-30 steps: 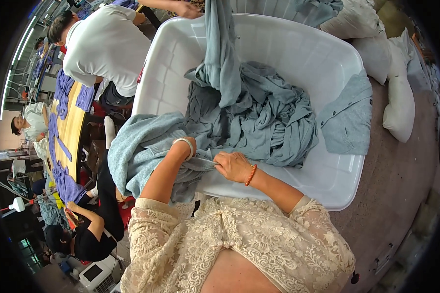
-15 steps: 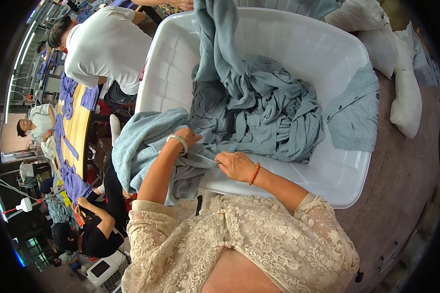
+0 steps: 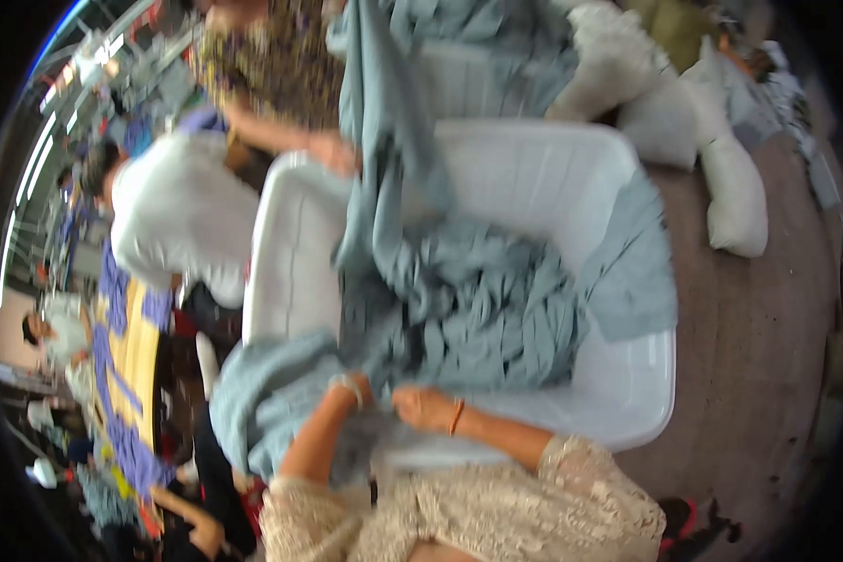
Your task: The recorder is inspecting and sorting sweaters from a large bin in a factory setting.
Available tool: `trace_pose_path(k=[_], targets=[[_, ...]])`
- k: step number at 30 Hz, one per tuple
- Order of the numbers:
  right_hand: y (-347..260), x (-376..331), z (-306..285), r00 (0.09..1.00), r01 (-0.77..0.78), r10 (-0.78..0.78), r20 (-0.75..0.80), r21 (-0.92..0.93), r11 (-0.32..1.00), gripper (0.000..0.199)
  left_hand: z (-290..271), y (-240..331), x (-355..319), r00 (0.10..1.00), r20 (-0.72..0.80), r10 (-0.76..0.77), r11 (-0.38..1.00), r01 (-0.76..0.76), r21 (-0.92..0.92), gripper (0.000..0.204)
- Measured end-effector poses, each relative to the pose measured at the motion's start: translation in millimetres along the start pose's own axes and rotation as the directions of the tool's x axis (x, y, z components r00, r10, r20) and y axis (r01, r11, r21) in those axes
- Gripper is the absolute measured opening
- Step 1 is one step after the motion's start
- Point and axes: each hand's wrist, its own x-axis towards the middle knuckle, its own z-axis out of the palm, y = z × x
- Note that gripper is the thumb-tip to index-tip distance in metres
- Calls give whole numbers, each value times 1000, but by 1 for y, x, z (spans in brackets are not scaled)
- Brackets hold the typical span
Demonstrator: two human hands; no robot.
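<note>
A light blue-grey knitted garment [image 3: 270,398] drapes over the near left corner of a big white plastic tub [image 3: 618,403]. My left hand [image 3: 351,388], with a pale bracelet at the wrist, is closed on this garment at the tub's near rim. Close beside it, my right hand [image 3: 423,409], wearing an orange bead bracelet, is also closed on the knit, though blur softens the fingers. Inside the tub lies a heap of blue-grey knitwear [image 3: 496,314]. A buttoned blue-grey cardigan [image 3: 632,267] hangs over the right rim.
Across the tub, a person's hand [image 3: 332,153] is at a long hanging length of knitwear [image 3: 379,122]. Another tub with knitwear [image 3: 482,80] stands behind. White sacks [image 3: 735,192] lie at far right. Left, people work along a table [image 3: 140,361] with purple garments.
The view has tilted up and blurred, bringing in the other person's patterned top and arm. My hands have come closer together on the garment.
</note>
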Motion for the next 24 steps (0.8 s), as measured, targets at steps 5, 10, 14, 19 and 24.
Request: trace_pose_path(k=[5, 10, 14, 19, 24], targets=[[-10, 3, -2, 994, -54, 55, 93, -15, 998, 16, 18, -4, 19, 992, 78, 96, 957, -70, -280, 39], [-6, 8, -15, 994, -77, 80, 74, -32, 997, 18, -30, 8, 11, 969, 208, -134, 875, 214, -433, 34], [-26, 25, -4, 990, 6, -7, 139, 5, 1000, 17, 102, -60, 69, 987, 104, -121, 916, 151, -372, 31], [4, 10, 10, 998, 54, -54, 33, 10, 999, 16, -25, 9, -28, 872, -388, -298, 789, -4, -614, 34], [2, 26, 1, 989, 93, -102, -106, -93, 991, 15, -21, 24, -27, 708, -432, -559, 450, -179, -875, 31]])
